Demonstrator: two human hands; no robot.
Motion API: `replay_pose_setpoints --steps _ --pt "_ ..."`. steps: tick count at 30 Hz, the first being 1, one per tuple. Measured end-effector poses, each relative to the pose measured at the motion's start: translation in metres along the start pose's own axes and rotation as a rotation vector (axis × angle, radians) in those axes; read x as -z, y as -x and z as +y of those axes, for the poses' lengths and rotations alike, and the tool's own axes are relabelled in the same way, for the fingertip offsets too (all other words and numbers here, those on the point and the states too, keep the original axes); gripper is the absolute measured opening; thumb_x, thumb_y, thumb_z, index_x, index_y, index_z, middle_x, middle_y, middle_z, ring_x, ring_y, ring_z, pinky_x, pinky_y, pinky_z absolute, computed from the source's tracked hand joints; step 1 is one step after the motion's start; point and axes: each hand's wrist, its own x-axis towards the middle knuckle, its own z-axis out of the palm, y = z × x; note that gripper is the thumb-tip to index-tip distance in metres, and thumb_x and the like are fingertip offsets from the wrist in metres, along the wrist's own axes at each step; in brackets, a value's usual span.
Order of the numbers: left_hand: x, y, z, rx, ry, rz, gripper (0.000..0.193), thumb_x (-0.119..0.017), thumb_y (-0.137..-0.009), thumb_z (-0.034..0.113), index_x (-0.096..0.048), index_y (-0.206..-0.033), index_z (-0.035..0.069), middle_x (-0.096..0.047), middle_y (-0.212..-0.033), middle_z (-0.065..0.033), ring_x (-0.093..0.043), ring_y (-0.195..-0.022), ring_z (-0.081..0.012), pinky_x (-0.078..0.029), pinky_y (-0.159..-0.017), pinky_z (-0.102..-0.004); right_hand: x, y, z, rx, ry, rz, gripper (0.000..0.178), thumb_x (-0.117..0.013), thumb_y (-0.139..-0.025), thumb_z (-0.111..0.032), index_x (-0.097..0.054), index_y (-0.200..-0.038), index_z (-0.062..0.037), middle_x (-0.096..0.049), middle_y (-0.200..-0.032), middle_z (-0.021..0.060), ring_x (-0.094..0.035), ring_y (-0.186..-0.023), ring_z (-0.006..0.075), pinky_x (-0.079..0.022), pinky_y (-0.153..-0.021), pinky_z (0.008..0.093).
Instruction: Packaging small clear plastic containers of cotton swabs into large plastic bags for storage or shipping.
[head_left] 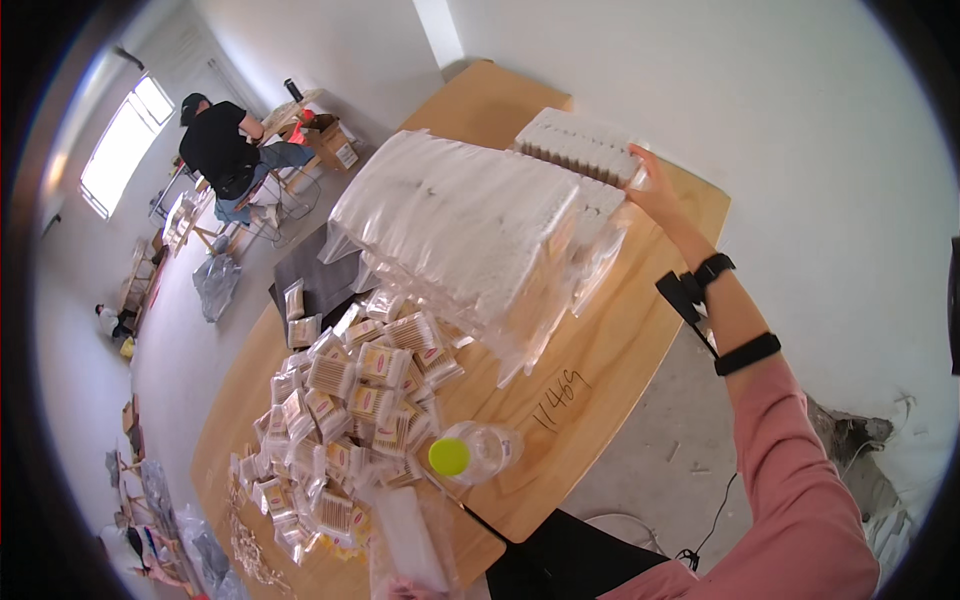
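Right hand (655,190): closed narrowly around one end of the white stack (572,138), at the far end of the bench (625,325).
Left hand (405,591): mostly cut off beside the clear bag (410,530); grip cannot be told.
Stack risk: rows could be spilled if only one end is gripped.
Bottle (490,453): might be toppled by a careless sleeve.
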Motion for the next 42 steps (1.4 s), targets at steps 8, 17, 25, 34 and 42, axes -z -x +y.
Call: replay_pose_setpoints --steps 8,17,25,34,42 --pt "0.005 -0.002 -0.006 0.141 0.100 0.035 0.005 -0.045 -0.079 0.000 -0.046 -0.074 0.001 -0.042 -0.066 -0.0032 -0.044 -0.058 -0.0173 -0.037 -0.051 -0.0320 -0.013 0.089 -0.245 0.151 -0.412 0.080 0.109 -0.085 -0.058 -0.029 -0.019 -0.141 -0.0041 -0.021 -0.145 0.0146 -0.022 -0.135 0.0288 -0.022 -0.107 0.0447" --pt "0.004 0.000 0.002 0.085 0.175 -0.018 0.011 -0.044 -0.082 0.000 -0.053 -0.087 -0.004 -0.052 -0.073 -0.0067 -0.049 -0.065 -0.0181 -0.042 -0.056 -0.0292 -0.040 0.079 -0.294 0.100 -0.192 0.106 0.124 -0.090 -0.047 -0.028 -0.014 -0.143 -0.0101 -0.011 -0.144 0.0249 -0.019 -0.134 0.0369 -0.029 -0.103 0.0459" --pt "0.010 0.002 0.004 0.153 0.137 -0.070 0.023 -0.058 -0.087 0.018 -0.056 -0.092 -0.004 -0.056 -0.076 -0.0064 -0.050 -0.066 -0.0174 -0.043 -0.060 -0.0305 -0.039 0.069 -0.281 0.019 -0.274 0.019 0.106 -0.088 -0.054 -0.021 -0.025 -0.140 -0.0143 -0.029 -0.135 0.0151 -0.030 -0.127 0.0290 -0.043 -0.091 0.0433" --pt "0.011 -0.002 0.015 0.027 0.122 -0.077 0.027 -0.059 -0.086 0.020 -0.058 -0.093 -0.006 -0.058 -0.074 -0.0080 -0.051 -0.067 -0.0200 -0.043 -0.062 -0.0333 0.001 0.087 -0.258 -0.135 -0.432 0.183 0.081 -0.080 -0.063 -0.012 -0.034 -0.130 -0.0067 -0.042 -0.120 0.0111 -0.042 -0.115 0.0252 -0.044 -0.090 0.0375" --pt "0.013 -0.001 0.029 0.019 0.059 -0.100 0.020 -0.055 -0.084 0.013 -0.059 -0.090 -0.006 -0.058 -0.073 -0.0119 -0.051 -0.067 -0.0237 -0.042 -0.062 -0.0348 0.100 0.150 -0.164 -0.579 -0.989 0.399 0.052 -0.063 -0.080 -0.019 -0.040 -0.125 -0.0095 -0.050 -0.118 0.0095 -0.050 -0.108 0.0236 -0.043 -0.091 0.0455"
